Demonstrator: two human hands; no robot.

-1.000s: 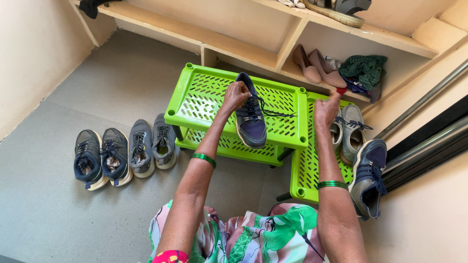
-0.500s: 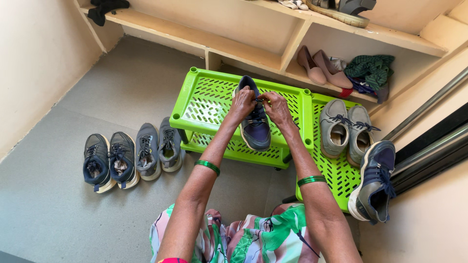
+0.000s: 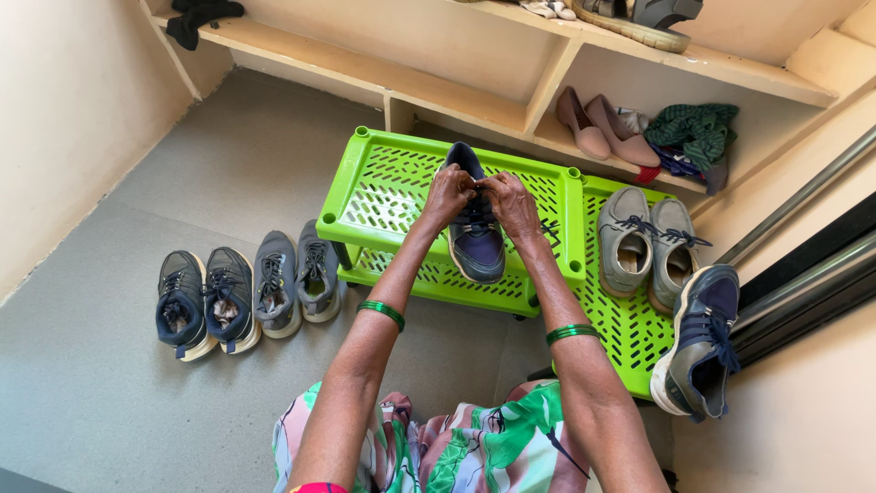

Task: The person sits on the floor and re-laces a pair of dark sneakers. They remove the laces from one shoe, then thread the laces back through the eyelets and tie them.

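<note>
Left hand (image 3: 449, 194) and right hand (image 3: 511, 203) pinch the laces of a navy shoe (image 3: 474, 228) lying on the green rack (image 3: 383, 187). Adjacent: two grey shoes (image 3: 648, 242) on the rack, four shoes (image 3: 246, 292) on the floor, one navy shoe (image 3: 698, 342) overhanging the rack's edge.

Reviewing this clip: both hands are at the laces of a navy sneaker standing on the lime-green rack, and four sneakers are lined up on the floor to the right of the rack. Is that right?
Not quite. In the head view the four sneakers on the floor are lined up to the left of the lime-green rack, not the right. The rest holds: the left hand and right hand are both at the laces of the navy sneaker standing on that rack.
</note>
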